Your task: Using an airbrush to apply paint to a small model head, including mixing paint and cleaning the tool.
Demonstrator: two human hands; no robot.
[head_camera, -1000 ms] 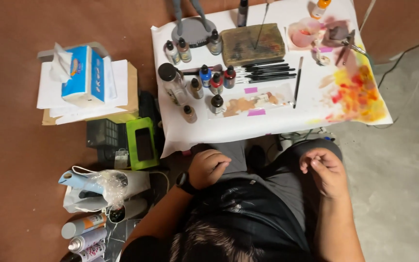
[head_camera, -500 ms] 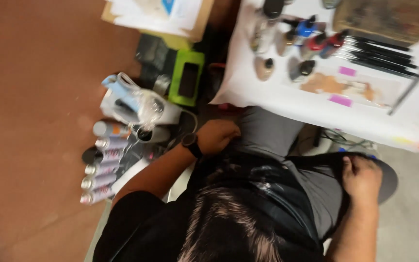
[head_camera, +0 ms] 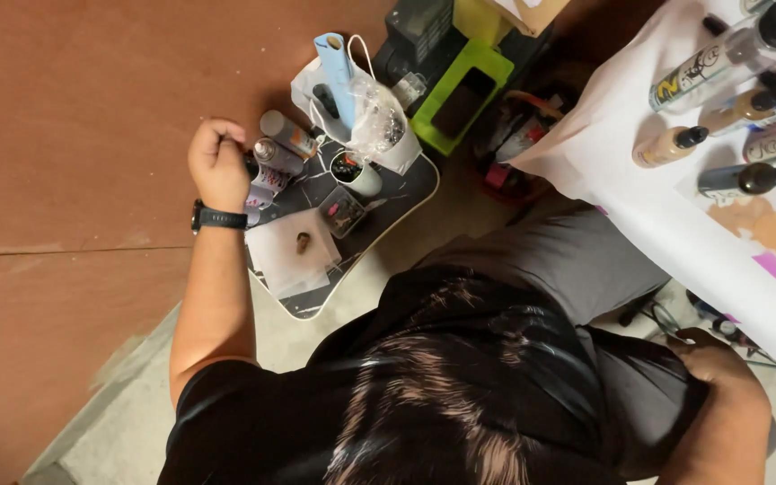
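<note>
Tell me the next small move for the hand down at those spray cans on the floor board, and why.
Probably lift the can straight up. The left hand is curled over the top of one spray can lying among others on the dark board, so a sideways pull would likely knock its neighbours. The grip itself is hidden.

Spray cans (head_camera: 277, 154) with grey and patterned labels lie on the floor tray (head_camera: 406, 193), one at the left hand (head_camera: 218, 163). A clear plastic bag (head_camera: 372, 117) sits behind them. On the white table (head_camera: 657, 216), paint bottles (head_camera: 720, 67) lie with yellow, blue and red labels. A cardboard box corner (head_camera: 532, 11) shows at the top edge
</note>
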